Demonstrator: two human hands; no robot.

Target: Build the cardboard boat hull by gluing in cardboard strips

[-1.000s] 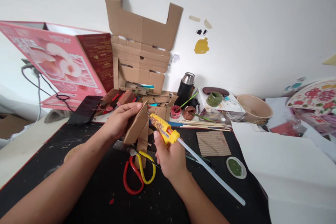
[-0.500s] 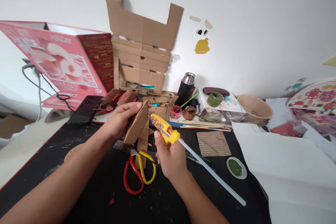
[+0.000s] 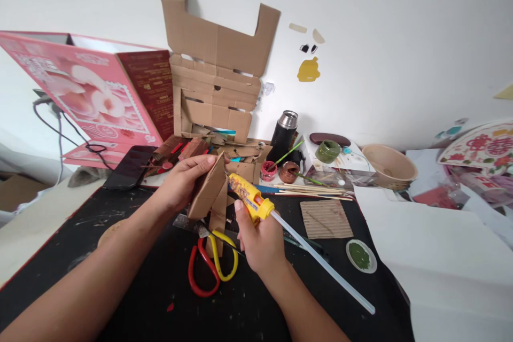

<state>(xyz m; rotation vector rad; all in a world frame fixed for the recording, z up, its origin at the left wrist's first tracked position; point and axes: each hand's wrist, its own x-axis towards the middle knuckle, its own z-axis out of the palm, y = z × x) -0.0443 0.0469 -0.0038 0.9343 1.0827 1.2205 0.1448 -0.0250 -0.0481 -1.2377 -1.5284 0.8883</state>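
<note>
My left hand is closed on a piece of cardboard, which it holds tilted above the black table mat. In my right hand is a yellow hot glue gun, its nozzle end close to the cardboard's right edge; whether they touch I cannot tell. A long translucent glue stick sticks out of the gun's back toward the lower right. Beneath the hands lie scissors with one red and one yellow handle, beside a narrow cardboard strip.
A pink box and a phone stand at the left. Along the back are cut cardboard, a black thermos, paint jars and thin sticks. Corrugated cardboard and a green paint lid lie right.
</note>
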